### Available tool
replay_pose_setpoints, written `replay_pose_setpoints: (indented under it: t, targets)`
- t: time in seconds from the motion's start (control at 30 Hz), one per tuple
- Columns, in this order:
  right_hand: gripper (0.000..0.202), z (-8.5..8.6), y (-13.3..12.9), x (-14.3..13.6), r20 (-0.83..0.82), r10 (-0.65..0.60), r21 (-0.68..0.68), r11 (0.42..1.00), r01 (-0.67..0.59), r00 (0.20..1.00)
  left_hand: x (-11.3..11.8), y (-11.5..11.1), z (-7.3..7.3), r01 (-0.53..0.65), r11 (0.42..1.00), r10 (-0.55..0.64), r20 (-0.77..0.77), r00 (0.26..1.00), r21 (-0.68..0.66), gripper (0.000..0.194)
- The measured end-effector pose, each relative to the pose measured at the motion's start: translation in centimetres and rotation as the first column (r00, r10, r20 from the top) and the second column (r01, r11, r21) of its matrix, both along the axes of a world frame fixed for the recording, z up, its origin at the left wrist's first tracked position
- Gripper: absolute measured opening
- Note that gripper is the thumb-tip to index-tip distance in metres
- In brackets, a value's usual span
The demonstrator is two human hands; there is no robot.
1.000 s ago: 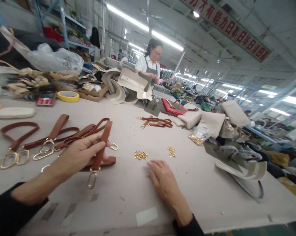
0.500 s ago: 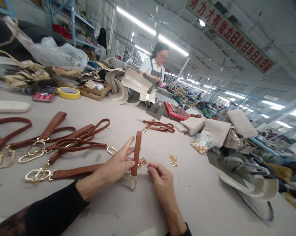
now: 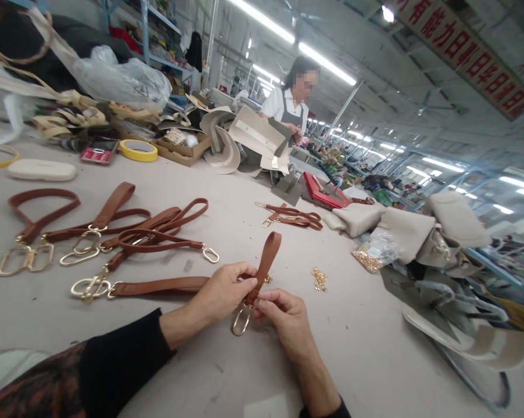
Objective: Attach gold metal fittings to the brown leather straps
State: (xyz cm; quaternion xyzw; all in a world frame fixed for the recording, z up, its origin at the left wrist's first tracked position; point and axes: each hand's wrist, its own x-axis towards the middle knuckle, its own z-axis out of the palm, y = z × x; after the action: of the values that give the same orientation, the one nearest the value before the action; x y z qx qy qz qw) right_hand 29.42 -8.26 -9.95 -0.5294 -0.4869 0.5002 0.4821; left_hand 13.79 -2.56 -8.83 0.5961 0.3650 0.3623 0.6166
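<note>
A looped brown strap (image 3: pixel 268 255) with a gold oval clasp (image 3: pixel 241 321) at its lower end stands tilted over the table. My left hand (image 3: pixel 227 290) grips it between thumb and fingers, near the lower half. My right hand (image 3: pixel 283 316) is pinched at the strap's lower right edge, just above the clasp; whatever is between those fingertips is too small to make out. Small gold pieces (image 3: pixel 268 279) show partly behind the strap. Another small pile of gold pieces (image 3: pixel 319 278) lies to the right.
Several brown straps (image 3: pixel 161 286) with gold clasps lie at the left. A small strap bundle (image 3: pixel 297 217), a red item (image 3: pixel 325 190), beige bag parts (image 3: pixel 404 232) and yellow tape (image 3: pixel 139 150) sit farther back. A person (image 3: pixel 288 104) works beyond the table.
My left hand has closed on the strap, which now tilts to the right. My right hand has come up to the strap's lower end. The camera view has shifted.
</note>
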Motion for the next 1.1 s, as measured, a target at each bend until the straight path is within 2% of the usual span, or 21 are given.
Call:
replay_pose_setpoints:
  t: [0.2,0.37,0.67,0.83,0.97,1.1]
  targets:
    - [0.012,-0.5,0.0,0.1,0.053,0.012,0.001,1.0,-0.012,0.999,0.2,-0.4,-0.2,-0.015,1.0,0.016,-0.055,0.998,0.018,0.014]
    - [0.01,-0.6,0.0,-0.1,0.112,0.024,0.039,0.999,-0.028,0.993,0.2,-1.1,0.1,-0.034,0.995,0.044,-0.113,0.993,0.089,0.013]
    - [0.009,0.2,-0.2,-0.9,0.18,-0.063,0.077,0.996,0.05,0.982,0.2,-1.8,0.6,-0.025,0.973,0.073,-0.203,0.976,0.23,0.015]
    - [0.003,0.2,-0.1,-1.1,0.064,-0.097,0.098,0.991,0.091,0.993,0.1,-2.1,0.8,0.043,0.968,0.012,-0.217,0.976,0.247,0.018]
    - [0.014,-0.2,-0.1,-1.2,0.02,-0.16,0.11,0.981,0.157,0.987,0.0,-2.3,0.9,0.07,0.965,-0.015,-0.215,0.977,0.252,0.018]
    - [0.022,-0.2,-0.1,-1.0,0.057,-0.156,0.16,0.976,0.145,0.986,-0.2,-2.4,1.2,0.109,0.953,-0.054,-0.195,0.979,0.283,0.022]
